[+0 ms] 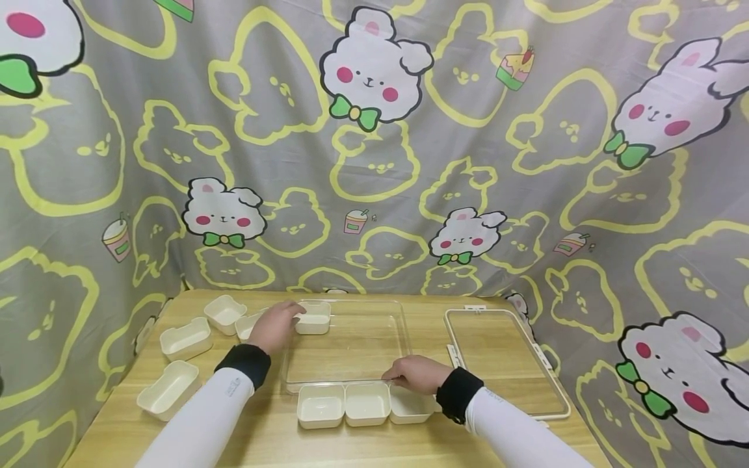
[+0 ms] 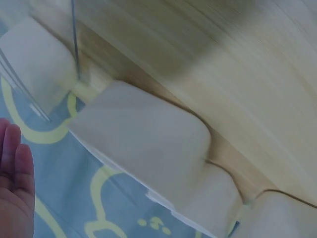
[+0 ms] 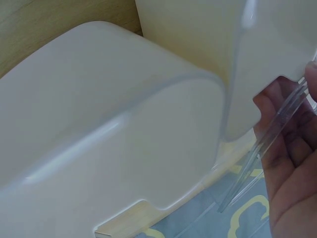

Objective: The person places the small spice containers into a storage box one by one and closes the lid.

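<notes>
Here, the clear box stretches longest sideways; right hand pinches it; left hand: grip unclear.

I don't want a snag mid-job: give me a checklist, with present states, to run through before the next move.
1. Right grip holding the box: ok, it pinches the near rim.
2. Left grip holding the box: cannot tell, its contact near the far left corner is hidden.
3. Box clear of the three front bins: cannot tell, its near edge overlaps theirs in the head view.
4. Space under the right grip free: not ok, the rightmost front bin is there.
5. Lid out of the way: ok, it lies apart, right of the box.
</notes>
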Action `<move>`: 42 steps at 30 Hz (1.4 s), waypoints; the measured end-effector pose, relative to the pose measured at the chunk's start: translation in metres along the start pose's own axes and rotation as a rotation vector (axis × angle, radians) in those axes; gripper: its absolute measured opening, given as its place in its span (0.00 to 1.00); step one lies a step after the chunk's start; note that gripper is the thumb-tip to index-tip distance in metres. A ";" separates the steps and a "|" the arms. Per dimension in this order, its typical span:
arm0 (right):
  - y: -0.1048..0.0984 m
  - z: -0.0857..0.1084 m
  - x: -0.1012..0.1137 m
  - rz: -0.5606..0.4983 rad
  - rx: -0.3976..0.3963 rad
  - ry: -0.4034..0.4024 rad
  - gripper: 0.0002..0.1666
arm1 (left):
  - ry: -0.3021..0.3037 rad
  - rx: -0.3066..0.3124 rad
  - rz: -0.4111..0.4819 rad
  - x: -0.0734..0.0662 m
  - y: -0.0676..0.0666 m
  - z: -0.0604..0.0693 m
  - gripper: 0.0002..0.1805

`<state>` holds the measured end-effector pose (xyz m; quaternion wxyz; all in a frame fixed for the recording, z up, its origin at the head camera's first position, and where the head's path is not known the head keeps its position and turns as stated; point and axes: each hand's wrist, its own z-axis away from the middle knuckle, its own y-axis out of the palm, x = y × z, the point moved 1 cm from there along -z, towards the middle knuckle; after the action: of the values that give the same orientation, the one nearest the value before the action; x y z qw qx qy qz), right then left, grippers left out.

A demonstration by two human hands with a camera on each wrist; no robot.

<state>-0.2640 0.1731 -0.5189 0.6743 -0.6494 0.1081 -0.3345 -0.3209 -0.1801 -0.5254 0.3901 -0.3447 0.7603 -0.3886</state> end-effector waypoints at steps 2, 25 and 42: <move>0.000 0.000 0.000 0.003 -0.002 -0.001 0.15 | 0.005 -0.019 0.003 0.003 -0.004 0.003 0.12; 0.002 0.002 -0.003 0.004 -0.010 0.023 0.15 | -0.086 -0.017 -0.128 0.038 -0.019 0.039 0.12; 0.006 0.000 -0.006 -0.009 -0.011 0.006 0.16 | -0.130 0.014 -0.121 0.040 -0.015 0.047 0.08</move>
<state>-0.2668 0.1763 -0.5260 0.6689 -0.6525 0.1090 -0.3390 -0.2956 -0.2350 -0.5436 0.4167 -0.4120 0.7084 -0.3935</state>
